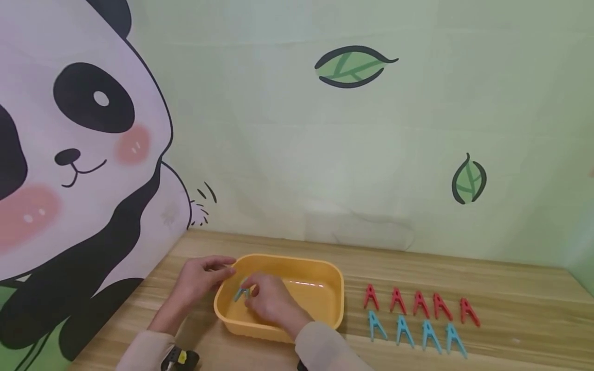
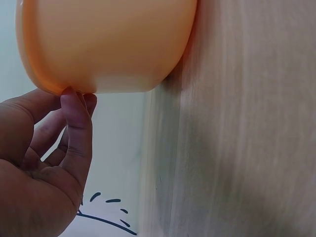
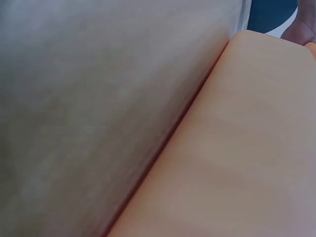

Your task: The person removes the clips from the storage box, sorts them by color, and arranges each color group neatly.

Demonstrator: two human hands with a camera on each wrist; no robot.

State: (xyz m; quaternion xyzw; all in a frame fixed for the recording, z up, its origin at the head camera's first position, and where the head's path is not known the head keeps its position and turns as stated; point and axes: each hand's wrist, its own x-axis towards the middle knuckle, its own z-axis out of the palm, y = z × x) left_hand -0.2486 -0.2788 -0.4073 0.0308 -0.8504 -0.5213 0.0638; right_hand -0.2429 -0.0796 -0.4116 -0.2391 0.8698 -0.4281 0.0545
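Observation:
A yellow plastic basin (image 1: 320, 265) stands on the wooden table. At its left end my left hand (image 1: 197, 281) holds the rim with its fingertips; the left wrist view shows thumb and fingers (image 2: 76, 128) meeting at the basin's edge. My right hand (image 1: 271, 299) reaches over the near rim into the basin. Its fingers pinch a light blue clothespin (image 1: 239, 293) near the left inside wall, and they partly cover it. The right wrist view shows the basin's outer wall (image 3: 232, 148), with neither the right hand nor the clothespin in sight.
To the right of the basin several red clothespins (image 1: 396, 300) lie in a row. Nearer to me is a row of several blue clothespins (image 1: 405, 331). A wall covering with a panda (image 1: 153, 216) and leaves rises behind the table (image 1: 520, 293).

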